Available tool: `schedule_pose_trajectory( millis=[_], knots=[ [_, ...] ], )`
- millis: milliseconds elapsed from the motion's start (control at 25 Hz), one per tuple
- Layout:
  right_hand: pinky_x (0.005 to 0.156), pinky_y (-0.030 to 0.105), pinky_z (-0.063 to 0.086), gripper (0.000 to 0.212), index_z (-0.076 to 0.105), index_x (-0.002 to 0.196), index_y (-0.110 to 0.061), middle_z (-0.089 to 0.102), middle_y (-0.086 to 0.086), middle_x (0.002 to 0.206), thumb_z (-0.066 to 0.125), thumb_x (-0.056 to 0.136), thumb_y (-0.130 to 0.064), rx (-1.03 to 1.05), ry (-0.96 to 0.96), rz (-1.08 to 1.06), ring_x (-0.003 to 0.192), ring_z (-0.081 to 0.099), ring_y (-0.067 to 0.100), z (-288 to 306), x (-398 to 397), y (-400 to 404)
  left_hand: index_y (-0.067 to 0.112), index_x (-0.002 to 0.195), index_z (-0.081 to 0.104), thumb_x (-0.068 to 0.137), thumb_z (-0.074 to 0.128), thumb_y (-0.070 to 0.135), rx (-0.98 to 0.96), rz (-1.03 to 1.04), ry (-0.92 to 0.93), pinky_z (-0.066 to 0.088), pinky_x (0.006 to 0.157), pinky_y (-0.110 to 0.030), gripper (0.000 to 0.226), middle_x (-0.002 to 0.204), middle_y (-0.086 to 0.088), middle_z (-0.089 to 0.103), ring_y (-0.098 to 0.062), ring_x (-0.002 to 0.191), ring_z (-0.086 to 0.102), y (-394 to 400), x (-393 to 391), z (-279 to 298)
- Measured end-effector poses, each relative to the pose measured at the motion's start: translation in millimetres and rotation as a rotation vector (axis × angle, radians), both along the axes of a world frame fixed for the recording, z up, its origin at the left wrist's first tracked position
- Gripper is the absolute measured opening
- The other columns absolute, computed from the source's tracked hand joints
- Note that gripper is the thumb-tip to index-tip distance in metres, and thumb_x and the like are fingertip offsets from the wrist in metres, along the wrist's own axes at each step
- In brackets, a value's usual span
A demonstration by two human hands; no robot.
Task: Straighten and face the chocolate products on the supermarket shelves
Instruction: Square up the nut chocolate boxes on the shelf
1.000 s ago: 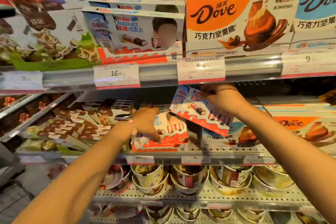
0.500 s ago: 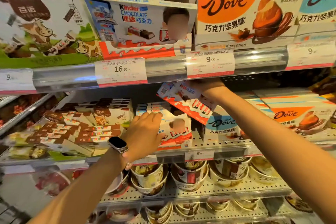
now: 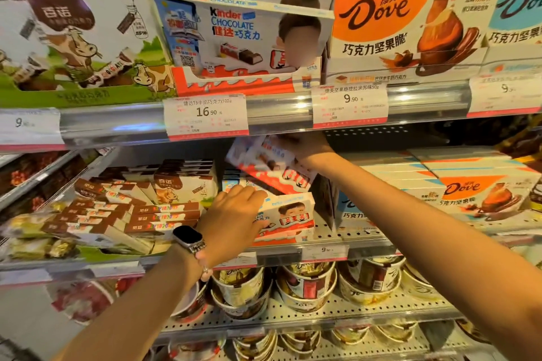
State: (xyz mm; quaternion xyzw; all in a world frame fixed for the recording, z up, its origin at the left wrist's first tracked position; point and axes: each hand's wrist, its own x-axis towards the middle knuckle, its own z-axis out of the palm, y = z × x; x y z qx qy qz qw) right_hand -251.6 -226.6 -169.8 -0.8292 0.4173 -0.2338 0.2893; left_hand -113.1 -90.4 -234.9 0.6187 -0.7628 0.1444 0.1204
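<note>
On the middle shelf my left hand (image 3: 234, 217), smartwatch at the wrist, lies over the left part of a white and red Kinder box (image 3: 289, 218), fingers curled onto its top edge. Just above, my right hand (image 3: 305, 146) grips a second Kinder box (image 3: 265, 164) by its upper right end. That box is tilted, raised off the stack, tucked under the upper shelf rail (image 3: 278, 108). More Kinder boxes (image 3: 234, 182) lie flat behind the front one.
Brown and white cow-brand chocolate boxes (image 3: 140, 208) lie jumbled to the left. Dove boxes (image 3: 475, 187) lie stacked to the right. The upper shelf carries a Kinder display tray (image 3: 243, 38) and a Dove display carton (image 3: 404, 26). Dove cups (image 3: 305, 284) fill the shelf below.
My right hand has drawn the tilted Kinder box up and back under the upper shelf rail. My left hand has stayed on the front Kinder box. The camera view has shifted downward.
</note>
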Motion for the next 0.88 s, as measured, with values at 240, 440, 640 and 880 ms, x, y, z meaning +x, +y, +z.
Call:
schedule_pose_trajectory(
  millis=[240, 440, 640, 880],
  knots=[
    [0.073, 0.021, 0.045, 0.022, 0.059, 0.11, -0.017, 0.057, -0.005, 0.095, 0.057, 0.091, -0.028, 0.023, 0.246, 0.351, 0.084, 0.055, 0.008, -24.4, 28.2, 1.9, 0.016, 0.129, 0.045, 0.086, 0.059, 0.04, -0.018, 0.055, 0.071, 0.038, 0.098, -0.035, 0.051, 0.128, -0.002, 0.049, -0.022, 0.119, 0.046, 1.1, -5.6, -0.1],
    [0.072, 0.023, 0.043, 0.028, 0.062, 0.106, -0.01, 0.058, 0.0, 0.094, 0.047, 0.096, -0.032, -0.054, 0.318, 0.401, 0.085, 0.055, 0.013, -26.6, 25.1, -4.9, 0.013, 0.116, 0.056, 0.078, 0.068, 0.04, -0.05, 0.116, 0.011, 0.041, 0.092, -0.04, 0.049, 0.117, -0.005, 0.055, -0.026, 0.11, 0.051, -5.9, -2.0, -0.1],
    [0.096, 0.024, 0.035, 0.042, 0.046, 0.134, -0.009, 0.053, 0.01, 0.133, 0.036, 0.1, -0.033, 0.009, 0.299, 0.397, 0.122, 0.049, 0.02, -13.5, -3.9, -1.0, 0.015, 0.129, 0.042, 0.087, 0.053, 0.043, 0.032, 0.273, -0.038, 0.037, 0.098, -0.035, 0.052, 0.132, -0.004, 0.042, -0.021, 0.122, 0.04, -23.2, -13.6, 1.7],
    [0.089, 0.004, 0.032, 0.029, 0.058, 0.122, -0.009, 0.059, 0.001, 0.121, 0.05, 0.095, -0.013, -0.33, -0.049, 0.288, 0.112, 0.05, 0.006, -15.6, -125.4, -0.9, 0.019, 0.131, 0.029, 0.083, 0.057, 0.045, 0.182, 0.43, 0.02, 0.028, 0.108, -0.047, 0.061, 0.136, -0.004, 0.034, -0.021, 0.128, 0.032, -34.7, -25.3, 10.0]
  ],
)
